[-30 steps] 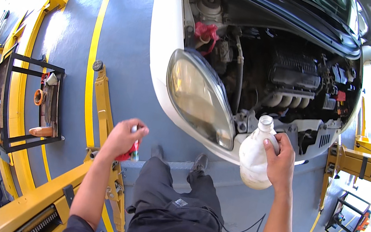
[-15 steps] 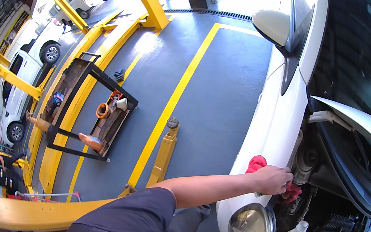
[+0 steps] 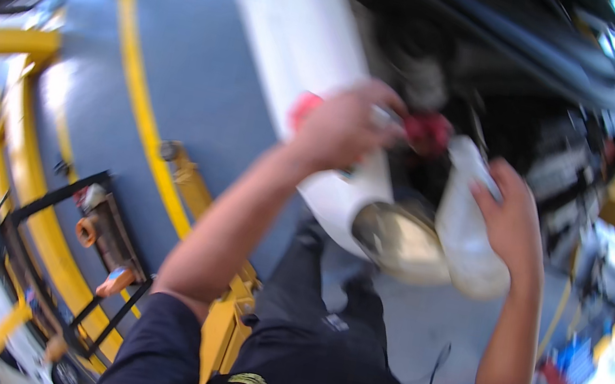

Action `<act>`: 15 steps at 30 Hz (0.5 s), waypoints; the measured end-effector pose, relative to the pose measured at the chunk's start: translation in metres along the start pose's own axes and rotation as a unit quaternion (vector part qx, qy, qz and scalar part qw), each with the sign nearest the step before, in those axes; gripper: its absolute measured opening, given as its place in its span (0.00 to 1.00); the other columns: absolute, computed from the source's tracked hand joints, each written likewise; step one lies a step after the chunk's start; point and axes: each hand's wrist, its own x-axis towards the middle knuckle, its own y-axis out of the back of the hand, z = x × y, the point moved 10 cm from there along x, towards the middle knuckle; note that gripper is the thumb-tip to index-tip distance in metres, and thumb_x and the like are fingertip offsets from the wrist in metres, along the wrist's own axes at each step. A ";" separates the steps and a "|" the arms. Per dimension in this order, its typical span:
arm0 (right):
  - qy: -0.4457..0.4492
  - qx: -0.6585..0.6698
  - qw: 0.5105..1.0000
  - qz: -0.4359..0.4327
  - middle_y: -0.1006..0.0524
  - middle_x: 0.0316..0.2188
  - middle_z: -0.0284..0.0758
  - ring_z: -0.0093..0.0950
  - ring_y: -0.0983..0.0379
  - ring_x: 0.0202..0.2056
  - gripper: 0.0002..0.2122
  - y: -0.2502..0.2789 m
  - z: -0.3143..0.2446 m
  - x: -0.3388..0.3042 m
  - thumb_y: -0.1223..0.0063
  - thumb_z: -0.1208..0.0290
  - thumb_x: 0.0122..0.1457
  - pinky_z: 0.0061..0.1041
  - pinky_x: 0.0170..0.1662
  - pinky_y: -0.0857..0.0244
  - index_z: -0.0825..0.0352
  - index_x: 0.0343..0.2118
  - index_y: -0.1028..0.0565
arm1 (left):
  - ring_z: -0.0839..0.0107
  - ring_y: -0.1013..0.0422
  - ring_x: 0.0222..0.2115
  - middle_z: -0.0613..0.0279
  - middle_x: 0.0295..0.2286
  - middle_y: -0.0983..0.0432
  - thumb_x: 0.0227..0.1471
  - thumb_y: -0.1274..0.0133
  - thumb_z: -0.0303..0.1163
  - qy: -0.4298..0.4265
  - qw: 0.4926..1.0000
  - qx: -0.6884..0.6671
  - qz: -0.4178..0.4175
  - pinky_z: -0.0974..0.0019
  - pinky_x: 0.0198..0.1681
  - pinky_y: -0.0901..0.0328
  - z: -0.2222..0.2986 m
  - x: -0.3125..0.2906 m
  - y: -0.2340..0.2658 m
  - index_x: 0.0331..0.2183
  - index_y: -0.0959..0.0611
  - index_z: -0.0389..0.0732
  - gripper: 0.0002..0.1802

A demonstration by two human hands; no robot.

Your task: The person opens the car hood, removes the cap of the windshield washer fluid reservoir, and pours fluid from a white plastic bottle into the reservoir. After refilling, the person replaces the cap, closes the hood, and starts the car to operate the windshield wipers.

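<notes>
My left hand [image 3: 349,121] is closed over the white fender, beside the open engine bay. Red cloth [image 3: 428,133] shows on both sides of its fingers, smeared by motion. Something small and pale also shows at those fingers, too blurred to name. On the other side, my right hand [image 3: 513,216] grips a whitish translucent plastic bottle [image 3: 470,249] around its upper body. The bottle's neck points away from me toward the engine bay, and its wide base is beside the headlight [image 3: 401,241]. Whether the bottle is capped cannot be made out.
The white car fender [image 3: 297,17] and dark engine bay [image 3: 510,71] lie ahead. A yellow lift arm [image 3: 190,184] stands left of my left arm. Farther left is a black-framed cart [image 3: 60,194] with orange items. A cluttered bench [image 3: 613,369] is at right.
The view has swung right and downward, so the car appears farther left. My right hand and forearm now show fully, still around the bottle. The left hand keeps the red cloth.
</notes>
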 end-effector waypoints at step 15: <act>-0.051 -0.060 0.996 -0.052 0.22 0.25 0.38 0.23 0.28 0.27 0.09 -0.011 -0.009 -0.014 0.39 0.71 0.61 0.26 0.35 0.34 0.70 0.37 0.27 | 0.81 0.24 0.28 0.48 0.50 0.20 0.59 0.44 0.28 -0.072 0.991 -0.111 -0.009 0.79 0.32 0.30 0.018 -0.028 0.024 0.46 0.17 0.34 0.15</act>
